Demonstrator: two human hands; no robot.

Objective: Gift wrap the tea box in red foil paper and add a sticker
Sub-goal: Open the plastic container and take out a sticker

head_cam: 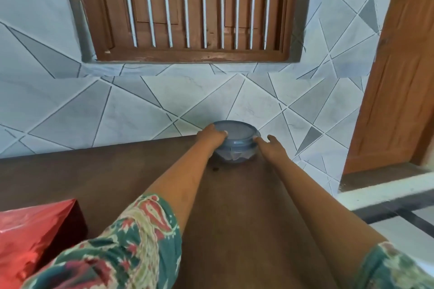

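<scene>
Reaching for the lidded tub (237,142) at the back edge of the table (105,171).
We judge the tub could slide against the wall or its lid pop unevenly if we pull one-sided. Our left hand (211,136) curls over the lid rim; our right hand (270,145) touches its side, fingers spread. The red-wrapped box (35,230) sits near-left, well apart.

Round blue lidded container (237,145) is set at 12 o'clock on brown table (105,171), against tiled wall (164,98). Barred wooden window (190,9) is mounted above; door frame (397,73) at 2 o'clock.
</scene>
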